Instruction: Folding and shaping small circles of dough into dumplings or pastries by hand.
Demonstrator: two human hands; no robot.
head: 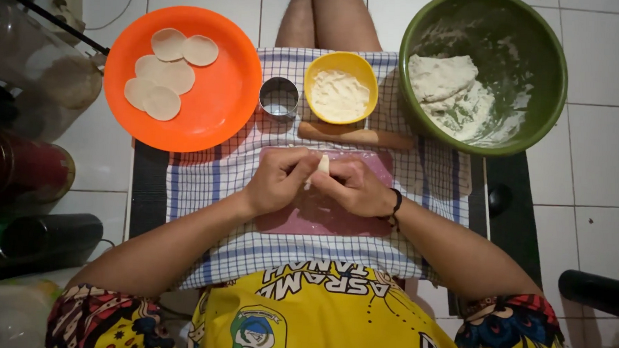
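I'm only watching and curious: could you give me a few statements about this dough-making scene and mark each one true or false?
1. Both hands, left hand and right hand, hold a small piece of dough between them. True.
2. The orange plate holds square sheets of dough. False: the dough discs on it are round.
3. The rolling pin lies beyond the hands, near the yellow bowl. True.
4. The green bowl is empty. False: a lump of dough sits in it.
5. The metal ring cutter sits inside the yellow bowl. False: it stands beside it on the checked cloth.
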